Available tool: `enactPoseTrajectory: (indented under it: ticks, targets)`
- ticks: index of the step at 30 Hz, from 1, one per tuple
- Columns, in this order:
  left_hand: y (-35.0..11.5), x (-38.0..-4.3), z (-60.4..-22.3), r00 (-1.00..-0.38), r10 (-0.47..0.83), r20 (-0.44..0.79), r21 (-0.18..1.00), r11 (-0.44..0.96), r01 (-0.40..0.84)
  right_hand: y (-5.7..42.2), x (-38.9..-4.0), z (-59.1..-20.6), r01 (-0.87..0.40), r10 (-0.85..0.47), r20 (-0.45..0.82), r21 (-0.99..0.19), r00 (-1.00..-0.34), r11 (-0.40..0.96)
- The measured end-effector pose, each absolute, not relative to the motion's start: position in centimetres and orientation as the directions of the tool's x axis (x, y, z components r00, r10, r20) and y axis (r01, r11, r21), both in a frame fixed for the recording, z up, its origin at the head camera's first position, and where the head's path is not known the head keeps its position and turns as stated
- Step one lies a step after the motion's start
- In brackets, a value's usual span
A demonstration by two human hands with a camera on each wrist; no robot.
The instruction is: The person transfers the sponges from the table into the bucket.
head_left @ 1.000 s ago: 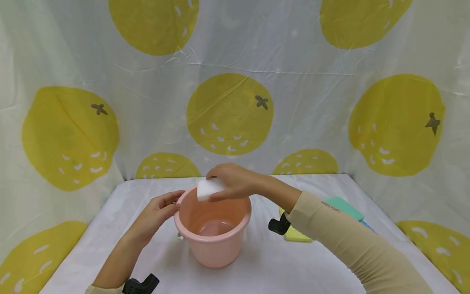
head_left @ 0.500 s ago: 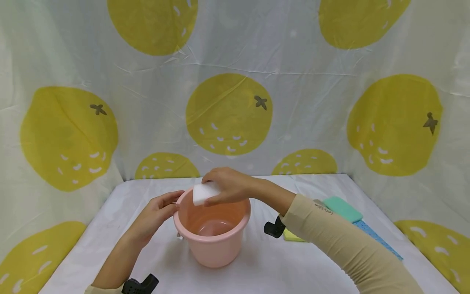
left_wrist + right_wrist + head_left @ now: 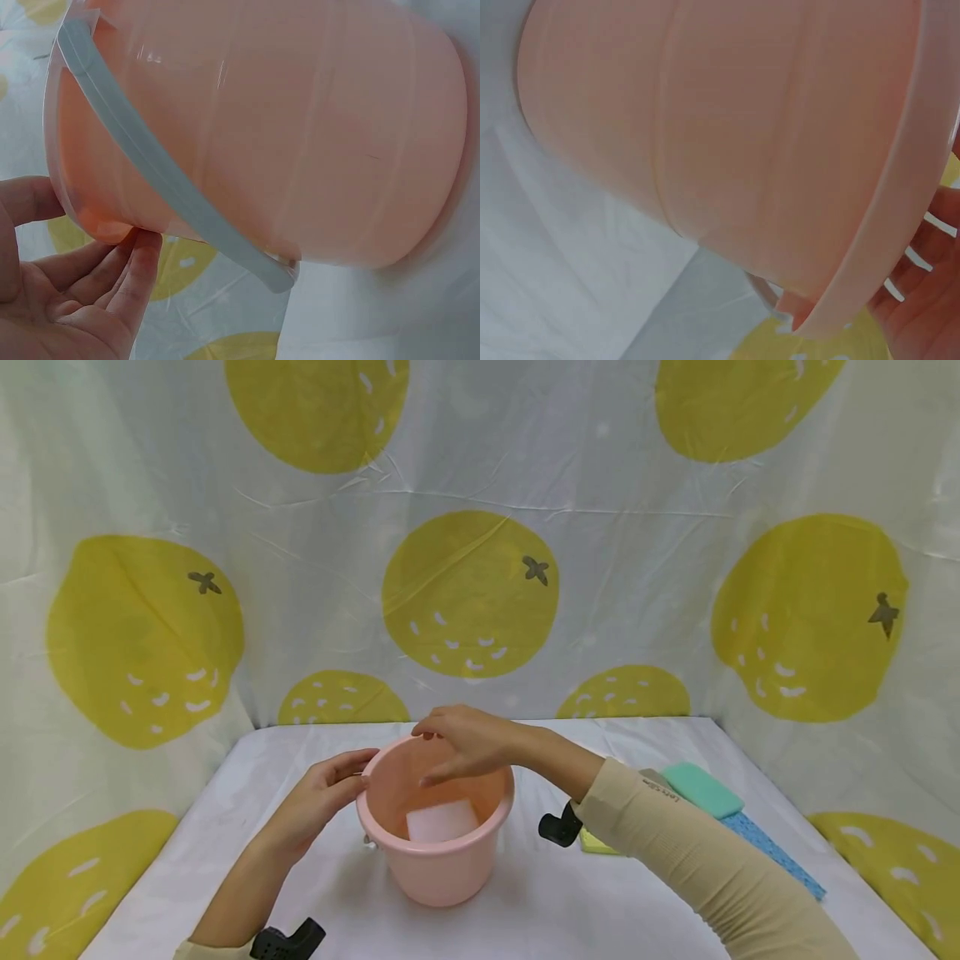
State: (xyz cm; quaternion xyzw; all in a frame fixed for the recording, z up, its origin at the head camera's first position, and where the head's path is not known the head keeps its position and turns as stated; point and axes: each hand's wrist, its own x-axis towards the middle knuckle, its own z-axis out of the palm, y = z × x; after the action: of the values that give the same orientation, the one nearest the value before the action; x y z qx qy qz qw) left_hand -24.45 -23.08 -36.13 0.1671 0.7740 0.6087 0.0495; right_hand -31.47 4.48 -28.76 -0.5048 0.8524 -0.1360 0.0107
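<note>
A pink bucket (image 3: 438,878) stands upright on the white-covered table. My left hand (image 3: 318,802) pinches its left rim, with the thumb at the edge and the fingers against the outer wall, as the left wrist view also shows. Inside the bucket lies a white sponge block (image 3: 442,822), tilted, its lower part hidden by the near rim. Over the bucket's mouth hovers my right hand (image 3: 476,745), fingers apart and holding nothing. The bucket's grey handle (image 3: 161,169) hangs down along the side in the left wrist view.
To the right lie a green sponge-like pad (image 3: 701,789) and a blue speckled cloth or strip (image 3: 776,853), partly behind the right sleeve. A yellow piece (image 3: 597,843) shows beside that forearm. A lemon-print curtain (image 3: 480,460) rises around the table.
My right hand has let go of the white sponge, which dropped from near the rim down into the bucket. The left hand keeps its hold on the rim.
</note>
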Motion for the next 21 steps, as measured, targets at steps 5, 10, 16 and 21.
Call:
enactPoseTrajectory:
  ticks: [5,10,16,21]
  targets:
    - [-23.1,-24.4,-36.1,-0.939,0.322,0.124,0.960,0.199,0.195,4.9,-31.4,-28.6,-0.846,-0.856,0.118,-0.270,-0.504,0.460]
    - [-23.1,-24.4,-36.1,-0.939,0.320,0.129,0.959,0.201,0.200,5.5,-31.4,-28.6,-0.839,-0.851,0.118,-0.280,-0.512,0.467]
    - [-23.2,-24.3,-36.1,-0.937,0.320,0.139,0.957,0.201,0.210,6.3,-31.5,-28.6,-0.837,-0.843,0.134,-0.271,-0.522,0.475]
    - [-23.1,-24.3,-36.2,-0.936,0.324,0.139,0.956,0.202,0.212,7.4,-31.5,-28.4,-0.827,-0.828,0.147,-0.272,-0.541,0.492]
